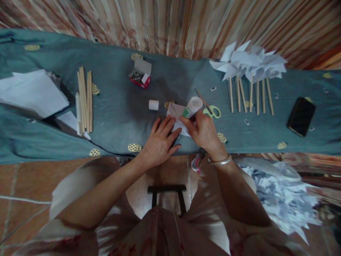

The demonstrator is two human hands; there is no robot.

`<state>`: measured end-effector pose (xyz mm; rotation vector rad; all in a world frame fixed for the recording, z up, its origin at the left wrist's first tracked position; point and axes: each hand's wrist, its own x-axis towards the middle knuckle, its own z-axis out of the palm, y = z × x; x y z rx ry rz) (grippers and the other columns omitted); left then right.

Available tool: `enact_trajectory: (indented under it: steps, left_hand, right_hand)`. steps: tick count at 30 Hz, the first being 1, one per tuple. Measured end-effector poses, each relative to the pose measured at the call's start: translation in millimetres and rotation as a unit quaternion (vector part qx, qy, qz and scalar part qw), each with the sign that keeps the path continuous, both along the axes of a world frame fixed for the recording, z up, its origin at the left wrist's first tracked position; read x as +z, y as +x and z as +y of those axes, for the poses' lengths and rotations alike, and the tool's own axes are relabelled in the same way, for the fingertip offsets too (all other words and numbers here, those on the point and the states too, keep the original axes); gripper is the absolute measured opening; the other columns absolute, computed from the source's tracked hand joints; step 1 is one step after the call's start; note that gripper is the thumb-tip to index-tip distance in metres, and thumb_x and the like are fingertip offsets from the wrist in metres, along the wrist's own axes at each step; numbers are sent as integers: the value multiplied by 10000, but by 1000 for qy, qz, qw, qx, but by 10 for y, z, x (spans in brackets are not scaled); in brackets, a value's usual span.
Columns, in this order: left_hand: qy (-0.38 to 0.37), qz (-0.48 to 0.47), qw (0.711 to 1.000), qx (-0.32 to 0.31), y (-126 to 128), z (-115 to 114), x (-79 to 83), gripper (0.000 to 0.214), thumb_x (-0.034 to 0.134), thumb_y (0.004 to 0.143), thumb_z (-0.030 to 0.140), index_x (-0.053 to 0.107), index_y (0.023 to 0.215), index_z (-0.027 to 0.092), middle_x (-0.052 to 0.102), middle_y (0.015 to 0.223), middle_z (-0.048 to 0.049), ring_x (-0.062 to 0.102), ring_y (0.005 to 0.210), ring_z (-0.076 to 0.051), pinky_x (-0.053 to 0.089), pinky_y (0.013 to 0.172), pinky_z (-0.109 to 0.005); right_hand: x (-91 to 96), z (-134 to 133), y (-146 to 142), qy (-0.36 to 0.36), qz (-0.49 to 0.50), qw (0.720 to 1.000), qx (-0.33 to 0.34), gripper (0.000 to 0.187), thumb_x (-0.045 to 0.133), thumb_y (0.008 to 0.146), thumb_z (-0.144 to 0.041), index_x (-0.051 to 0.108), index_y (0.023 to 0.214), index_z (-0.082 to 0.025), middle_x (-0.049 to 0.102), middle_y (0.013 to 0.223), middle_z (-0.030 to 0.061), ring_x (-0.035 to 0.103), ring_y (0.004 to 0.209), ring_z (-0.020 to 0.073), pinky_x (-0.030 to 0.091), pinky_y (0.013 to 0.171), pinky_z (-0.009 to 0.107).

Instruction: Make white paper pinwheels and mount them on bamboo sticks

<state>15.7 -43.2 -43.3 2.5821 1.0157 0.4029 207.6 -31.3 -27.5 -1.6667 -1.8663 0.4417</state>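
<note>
A small sheet of white paper [179, 113] lies near the table's front edge. My left hand [161, 139] rests on its left side with fingers stretched out. In my right hand [204, 132] is a white and green glue stick [192, 106], tilted, its lower end at the paper and hidden by the fingers. The white glue cap [153, 105] lies on the cloth to the left of the paper. Scissors with pale green handles [212, 111] lie just beyond my right hand.
An opened red box of metal pins [140, 75] stands at the back. Wooden sticks [85, 99] and stacked paper [32, 92] lie left. Paper pinwheels on sticks [250, 64] and a black phone [301, 116] lie right. Below, a bag [285, 199] holds folded white paper.
</note>
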Motion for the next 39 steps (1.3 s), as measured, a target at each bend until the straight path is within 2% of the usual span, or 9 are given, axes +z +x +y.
enact_trajectory:
  steps: [10, 15, 23, 30, 35, 39]
  left_hand:
    - [-2, -4, 1000, 0, -9, 2, -16, 535, 593, 943, 442, 541, 1385, 145, 398, 1568, -223, 297, 1494, -389, 231, 1195, -650]
    - [-3, 2, 1000, -1, -10, 2, -13, 537, 592, 944, 443, 536, 1389, 146, 386, 1575, -225, 290, 1499, -387, 228, 1196, -650]
    - [8, 12, 1000, -1, 4, -2, -4, 541, 609, 936, 434, 554, 1373, 121, 405, 1551, -247, 309, 1486, -402, 229, 1199, -641]
    - [5, 3, 1000, 1, -8, 1, -15, 535, 590, 944, 449, 540, 1384, 148, 403, 1564, -213, 296, 1494, -381, 227, 1202, -645]
    - [-4, 3, 1000, -2, -4, 1, 6, 540, 608, 936, 427, 547, 1377, 121, 401, 1558, -237, 296, 1493, -393, 211, 1207, -643]
    - [-4, 2, 1000, 0, -5, 4, -8, 529, 595, 942, 440, 542, 1380, 148, 398, 1568, -217, 288, 1499, -385, 209, 1204, -653]
  right_hand:
    - [-3, -18, 10, 17, 10, 1000, -24, 353, 511, 945, -557, 558, 968, -208, 675, 725, 44, 637, 665, 215, 461, 624, 325]
    - [11, 15, -2, 4, 18, 999, -35, 347, 511, 939, -561, 554, 956, -216, 654, 683, 26, 632, 651, 217, 460, 604, 329]
    - [41, 78, -29, -26, 18, 999, -40, 292, 559, 912, -497, 557, 952, -208, 672, 707, 44, 650, 659, 233, 469, 612, 343]
    - [72, 82, -31, -27, -11, 998, -49, 306, 542, 919, -493, 575, 977, -195, 669, 704, 50, 638, 662, 225, 433, 592, 324]
    - [92, 48, -6, -9, -17, 999, -44, 265, 550, 923, -457, 573, 963, -196, 644, 680, 34, 614, 637, 211, 416, 575, 313]
    - [69, 18, 18, 4, -7, 999, -42, 287, 559, 920, -488, 578, 964, -205, 631, 668, 25, 602, 620, 209, 412, 560, 311]
